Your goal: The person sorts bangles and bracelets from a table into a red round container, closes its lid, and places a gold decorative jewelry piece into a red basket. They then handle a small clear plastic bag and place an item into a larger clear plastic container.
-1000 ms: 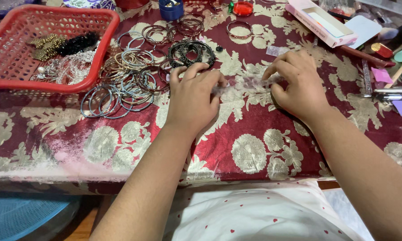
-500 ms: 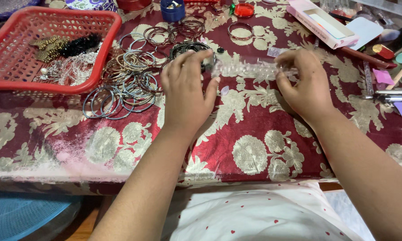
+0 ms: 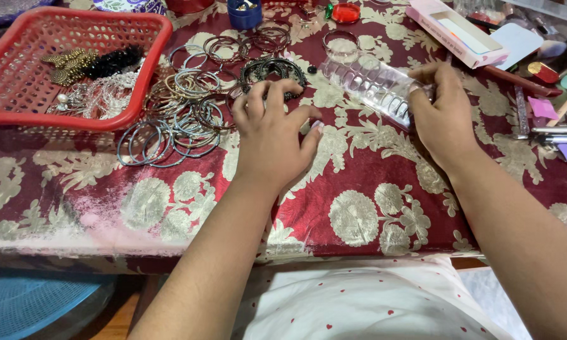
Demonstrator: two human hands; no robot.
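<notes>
While the left hand (image 3: 272, 135) lay on the cloth (image 3: 359, 208) with its fingers spread and curved and nothing held in them, the right hand (image 3: 444, 116) grasped one end of a clear tube (image 3: 373, 83). This tube was the thing in hand. It was transparent, like glass or plastic, long and round, and fine rings or ribs ran across it one after another, so it looked like a stack of clear bangles, but I could not tell which it was. It was tilted, with the free end pointing up and to the left, near a single ring (image 3: 340, 43), and the other end was hidden inside the fingers of the right hand. It seemed lifted a little above the cloth, not lying flat.

The fingertips of the left hand were just beside a dark bangle set (image 3: 273, 70) and near a heap of thin metal bangles (image 3: 176, 107) that spread over the cloth. A red basket (image 3: 75, 119) with more jewellery stood to the left of that heap. The cloth was dark red with pale gold flowers. A pink box (image 3: 455, 30) lay behind the right hand, well apart from the tube.
</notes>
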